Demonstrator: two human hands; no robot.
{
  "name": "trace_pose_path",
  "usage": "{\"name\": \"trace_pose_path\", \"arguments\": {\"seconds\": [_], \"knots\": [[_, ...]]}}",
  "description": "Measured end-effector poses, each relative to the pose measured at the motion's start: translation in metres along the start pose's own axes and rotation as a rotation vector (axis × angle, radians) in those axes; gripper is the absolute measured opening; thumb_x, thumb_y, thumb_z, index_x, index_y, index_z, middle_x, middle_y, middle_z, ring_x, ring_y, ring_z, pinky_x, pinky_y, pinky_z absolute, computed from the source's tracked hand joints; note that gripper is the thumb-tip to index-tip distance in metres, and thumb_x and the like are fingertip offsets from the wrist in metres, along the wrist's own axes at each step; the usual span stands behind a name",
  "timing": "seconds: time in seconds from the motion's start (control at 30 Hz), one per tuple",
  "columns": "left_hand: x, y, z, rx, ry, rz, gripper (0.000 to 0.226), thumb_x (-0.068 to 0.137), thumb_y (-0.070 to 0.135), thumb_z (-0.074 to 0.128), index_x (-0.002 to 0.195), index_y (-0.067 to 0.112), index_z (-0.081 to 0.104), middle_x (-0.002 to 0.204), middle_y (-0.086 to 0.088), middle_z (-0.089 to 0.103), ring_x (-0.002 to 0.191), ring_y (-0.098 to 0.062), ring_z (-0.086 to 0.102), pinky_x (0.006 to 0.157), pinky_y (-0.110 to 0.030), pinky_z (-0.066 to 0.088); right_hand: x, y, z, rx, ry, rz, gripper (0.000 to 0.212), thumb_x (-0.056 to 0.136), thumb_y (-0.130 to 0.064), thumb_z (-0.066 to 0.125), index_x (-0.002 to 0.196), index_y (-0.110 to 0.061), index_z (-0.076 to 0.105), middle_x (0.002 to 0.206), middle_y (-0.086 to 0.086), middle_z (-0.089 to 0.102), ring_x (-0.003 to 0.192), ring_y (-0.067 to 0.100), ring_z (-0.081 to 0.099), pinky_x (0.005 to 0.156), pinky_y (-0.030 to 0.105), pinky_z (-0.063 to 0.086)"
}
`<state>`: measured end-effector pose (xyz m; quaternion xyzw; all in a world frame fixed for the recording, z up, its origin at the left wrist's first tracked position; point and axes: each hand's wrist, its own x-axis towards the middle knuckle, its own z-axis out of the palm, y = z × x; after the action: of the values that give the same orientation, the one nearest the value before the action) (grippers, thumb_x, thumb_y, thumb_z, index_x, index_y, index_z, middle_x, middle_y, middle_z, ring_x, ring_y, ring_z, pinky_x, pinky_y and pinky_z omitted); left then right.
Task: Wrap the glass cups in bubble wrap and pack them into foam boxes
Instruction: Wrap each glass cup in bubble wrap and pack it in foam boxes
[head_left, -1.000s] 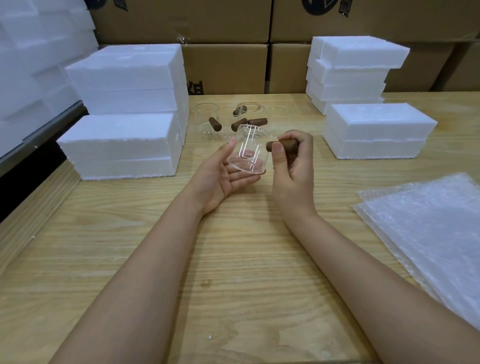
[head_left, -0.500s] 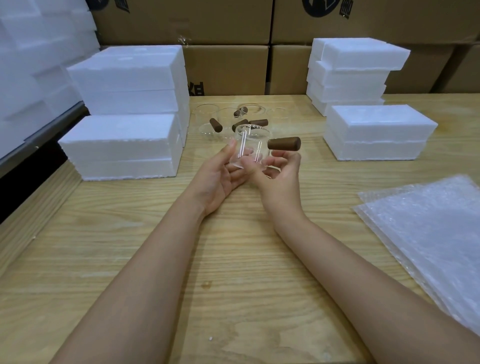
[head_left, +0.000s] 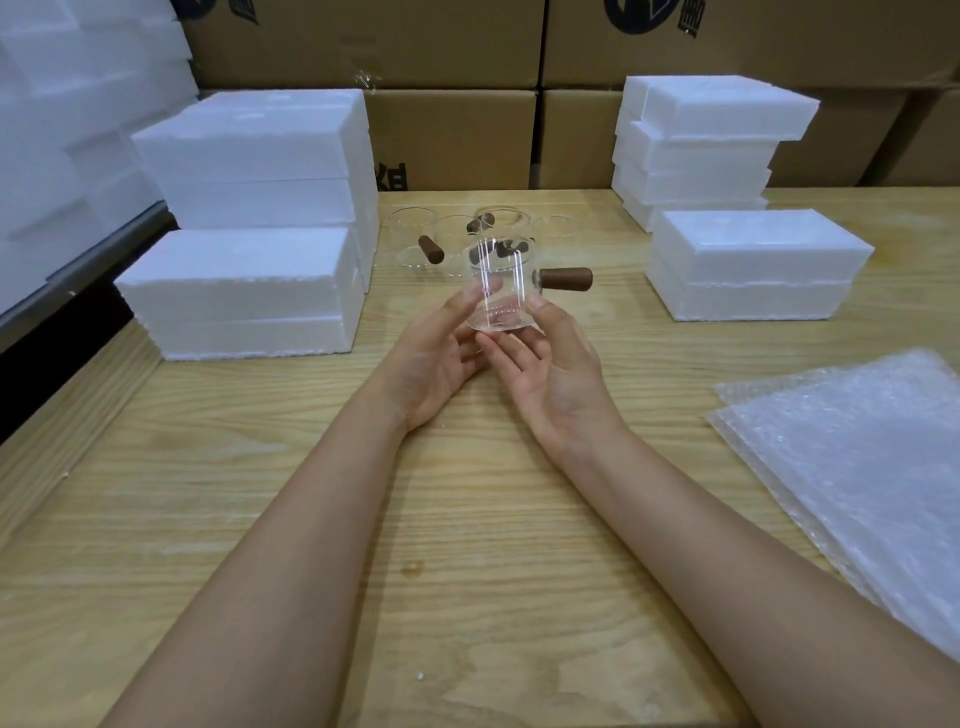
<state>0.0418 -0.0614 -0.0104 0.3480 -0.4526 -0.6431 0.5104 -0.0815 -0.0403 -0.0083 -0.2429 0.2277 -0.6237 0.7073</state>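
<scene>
A clear glass cup (head_left: 500, 291) with a brown wooden handle (head_left: 567, 279) is held upright above the wooden table (head_left: 467, 519), handle pointing right. My left hand (head_left: 436, 358) grips its left side, thumb up along the glass and fingers under the base. My right hand (head_left: 558, 376) lies palm up, thumb against the cup's right side under the handle, fingers beneath the base. Several more glass cups (head_left: 415, 241) with brown handles stand behind it. A stack of bubble wrap sheets (head_left: 857, 467) lies at the right.
Shut white foam boxes stand stacked at the left (head_left: 244, 291), at the right (head_left: 753, 265) and at the back right (head_left: 701, 135). Cardboard cartons (head_left: 452, 140) line the far edge. More foam fills the far left.
My right hand let go of the wooden handle and dropped under the cup, turning palm up. The cup went from tilted to upright, its handle now free and pointing right.
</scene>
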Motion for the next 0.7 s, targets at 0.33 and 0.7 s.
{"name": "trace_pose_path", "arguments": {"seconds": [0.33, 0.7], "knots": [[-0.0003, -0.0007, -0.0024, 0.062, 0.086, 0.109, 0.039, 0.086, 0.033, 0.062, 0.121, 0.017, 0.061, 0.115, -0.001, 0.07, 0.114, -0.011, 0.062, 0.108, -0.032, 0.041, -0.001, 0.0018, -0.002, -0.296, 0.153, -0.158, 0.046, 0.075, -0.038, 0.069, 0.107, -0.018, 0.042, 0.102, 0.001, 0.049, 0.098, 0.019, 0.059, 0.085, 0.036, 0.055], [-0.0018, -0.0013, 0.0027, 0.008, 0.029, 0.171, 0.066, 0.066, 0.026, 0.074, 0.125, 0.003, 0.057, 0.099, 0.0, 0.074, 0.104, -0.013, 0.067, 0.096, -0.022, 0.049, 0.0008, 0.0061, -0.0044, -0.382, 0.092, -0.238, 0.031, 0.082, -0.015, 0.07, 0.101, -0.019, 0.046, 0.104, 0.013, 0.052, 0.089, 0.015, 0.062, 0.094, 0.031, 0.05]]}}
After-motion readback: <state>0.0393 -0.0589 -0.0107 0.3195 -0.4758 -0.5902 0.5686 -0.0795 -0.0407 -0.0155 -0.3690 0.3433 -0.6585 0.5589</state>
